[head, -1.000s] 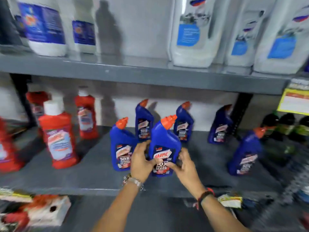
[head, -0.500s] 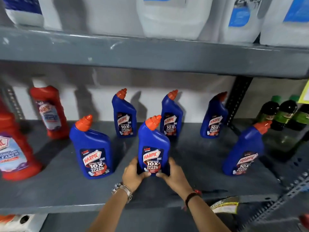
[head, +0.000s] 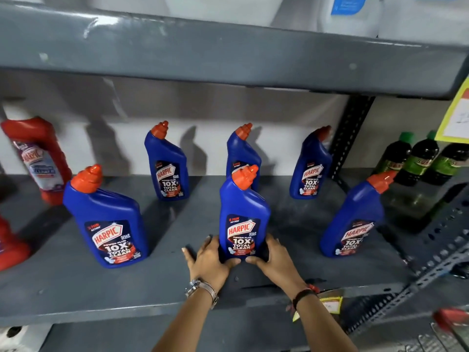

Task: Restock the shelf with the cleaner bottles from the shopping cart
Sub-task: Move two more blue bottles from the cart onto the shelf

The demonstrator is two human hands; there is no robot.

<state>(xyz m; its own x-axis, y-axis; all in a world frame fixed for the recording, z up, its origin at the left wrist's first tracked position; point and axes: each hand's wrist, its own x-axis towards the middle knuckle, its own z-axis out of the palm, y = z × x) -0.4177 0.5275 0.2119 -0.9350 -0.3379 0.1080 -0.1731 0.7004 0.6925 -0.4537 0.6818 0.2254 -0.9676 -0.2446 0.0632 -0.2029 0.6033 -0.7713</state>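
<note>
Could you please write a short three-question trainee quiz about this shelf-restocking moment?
1. How many blue bottles stand on the middle shelf?
2. True or false: the centre front blue bottle is lying on its side.
3. Which hands touch it: A) left hand only, B) right hand only, C) both?

Key: 1) six; 2) false, it is upright; 3) C, cupping its base.

Grey metal shelving fills the view. Upper shelf board (head: 228,54) scuffed, glossy, catching light along its front edge. Behind, a pale wall (head: 208,148) carries soft dark shadows. A black perforated upright (head: 351,133) stands at right; slotted grey angle bar (head: 416,280) runs diagonally below. Yellow-bordered sign (head: 456,118) hangs at far right.
</note>
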